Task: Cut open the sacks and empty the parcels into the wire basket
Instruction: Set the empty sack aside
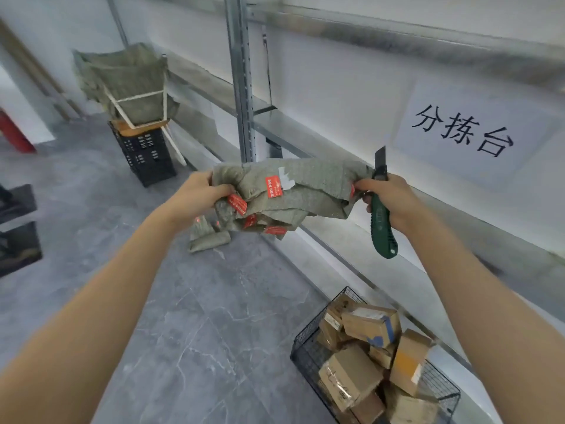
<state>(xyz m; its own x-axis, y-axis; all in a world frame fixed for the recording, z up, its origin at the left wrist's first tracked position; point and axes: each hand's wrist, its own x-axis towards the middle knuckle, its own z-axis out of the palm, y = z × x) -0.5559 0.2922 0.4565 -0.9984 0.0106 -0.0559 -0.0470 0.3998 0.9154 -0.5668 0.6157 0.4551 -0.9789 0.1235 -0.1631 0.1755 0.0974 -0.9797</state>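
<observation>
A limp grey-green woven sack [305, 185] with red and white labels hangs stretched between both hands at chest height. My left hand [198, 194] grips its bunched left end. My right hand [394, 200] pinches the sack's right corner and also grips a green utility knife [382, 224], blade pointing up. A black wire basket [308, 344] on the floor at lower right holds several brown cardboard parcels [370, 325]. Another folded sack [208, 237] lies on the floor below the held one.
Metal shelving [241, 87] runs along the white wall, with a paper sign [461, 133] on the right. At back left, a black plastic crate [146, 154] carries a frame draped with sacks [128, 78]. The floor is grey marbled tile [198, 332]. Dark items sit at the left edge.
</observation>
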